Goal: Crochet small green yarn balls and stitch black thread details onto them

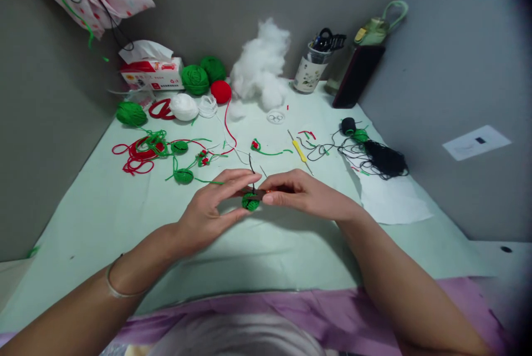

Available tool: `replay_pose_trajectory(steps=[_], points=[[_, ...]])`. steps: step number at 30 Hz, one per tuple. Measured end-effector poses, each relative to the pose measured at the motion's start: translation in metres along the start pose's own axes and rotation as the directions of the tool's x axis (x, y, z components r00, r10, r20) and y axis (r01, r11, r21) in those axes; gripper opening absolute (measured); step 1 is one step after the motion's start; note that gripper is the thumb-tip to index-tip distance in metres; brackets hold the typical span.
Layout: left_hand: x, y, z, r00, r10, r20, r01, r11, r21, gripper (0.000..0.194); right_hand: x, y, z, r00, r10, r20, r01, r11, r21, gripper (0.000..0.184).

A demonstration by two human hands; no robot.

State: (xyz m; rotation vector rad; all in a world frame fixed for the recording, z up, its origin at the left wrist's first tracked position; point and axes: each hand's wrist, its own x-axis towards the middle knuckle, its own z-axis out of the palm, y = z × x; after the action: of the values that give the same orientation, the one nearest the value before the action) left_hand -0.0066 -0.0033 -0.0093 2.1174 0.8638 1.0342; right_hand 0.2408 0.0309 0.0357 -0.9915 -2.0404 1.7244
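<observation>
My left hand (218,198) pinches a small round green crocheted piece (250,202) between thumb and fingers, above the near middle of the table. Black yarn (252,170) runs across this piece, and its loose end stands up past my left fingertips. My right hand (299,194) is closed around thread snips (258,195), mostly hidden by the fingers; dark blades and a bit of orange show. Their blades lie against the black yarn at the top of the crocheted piece. Whether the blades are parted cannot be made out.
A yellow-handled crochet hook (299,151) lies beyond my right hand. Green crocheted pieces (183,176) and tangled red yarn (143,148) are at left, black yarn (384,159) at right. White stuffing (261,65), a tissue box (153,75), a pen cup (311,70) and a phone (358,76) stand behind.
</observation>
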Motion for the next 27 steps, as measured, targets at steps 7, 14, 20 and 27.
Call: replay_pose_trajectory(steps=[7,14,20,27], points=[[0.0,-0.001,0.001,1.0,-0.028,0.015,0.028,0.998,-0.052,0.066,0.001,-0.001,0.004,1.0,0.007,-0.031,-0.006,1.0,0.018,0.036],[0.001,0.003,0.002,0.999,-0.043,0.013,0.044,0.989,-0.144,0.068,0.002,0.003,0.005,0.999,-0.026,-0.045,0.026,1.0,-0.014,0.036],[0.004,-0.002,-0.004,0.988,-0.154,-0.02,0.153,0.986,-0.067,0.062,-0.004,0.002,-0.016,0.996,0.047,0.079,-0.042,0.997,-0.057,0.039],[0.007,-0.019,-0.014,0.938,-0.34,-0.069,0.345,0.935,0.086,0.064,-0.004,0.004,-0.007,1.0,0.018,-0.011,-0.02,0.965,-0.26,0.026]])
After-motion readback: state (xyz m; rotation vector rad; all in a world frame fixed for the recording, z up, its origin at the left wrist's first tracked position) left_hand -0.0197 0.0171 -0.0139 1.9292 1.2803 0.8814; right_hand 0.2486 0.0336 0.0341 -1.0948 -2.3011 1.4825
